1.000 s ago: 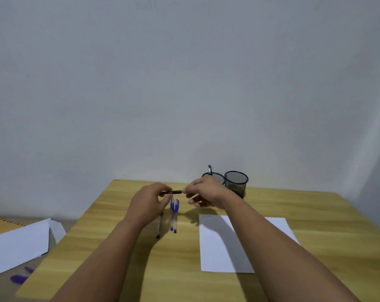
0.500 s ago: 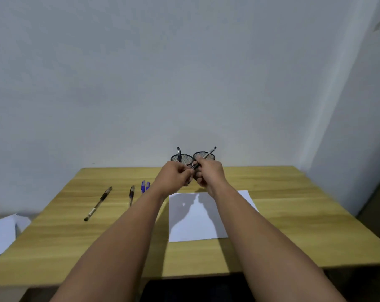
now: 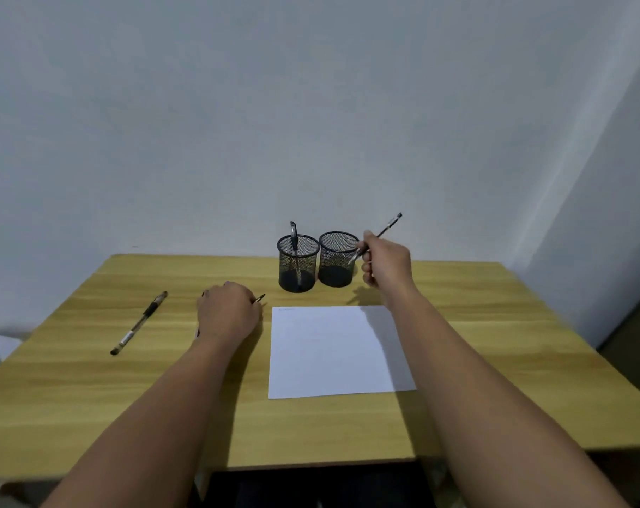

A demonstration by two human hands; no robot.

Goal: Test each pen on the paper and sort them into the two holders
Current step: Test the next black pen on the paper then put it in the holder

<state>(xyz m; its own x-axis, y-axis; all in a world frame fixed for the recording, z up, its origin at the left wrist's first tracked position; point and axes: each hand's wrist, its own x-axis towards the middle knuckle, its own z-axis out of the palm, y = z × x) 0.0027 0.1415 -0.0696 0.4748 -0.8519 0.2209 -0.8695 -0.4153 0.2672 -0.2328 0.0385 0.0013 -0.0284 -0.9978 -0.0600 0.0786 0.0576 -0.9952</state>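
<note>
The right hand is raised at about one o'clock from the sheet of white paper, fingers curled round a slim black pen that it pinches low on the barrel, writing tip pointing down and left toward the right mesh holder, rear end angled up toward two o'clock. The left hand lies palm down on the wooden table at nine o'clock from the paper's top edge, fingers bent over the pens lying there; a small dark piece, perhaps a pen cap, sticks out by its thumb, but whether the hand grips it cannot be told. Further out at nine o'clock a black gel pen lies alone on the wood. The left mesh holder touches its twin and has one pen standing in it; the right one looks empty. The held pen should be light, stiff and smooth, apt to roll once set down, so a pinch near the tip, where a grip section usually sits, seems the steadiest hold for scribbling. The paper is thin and loose, and may slide under a stroke unless the other hand pins it.
</note>
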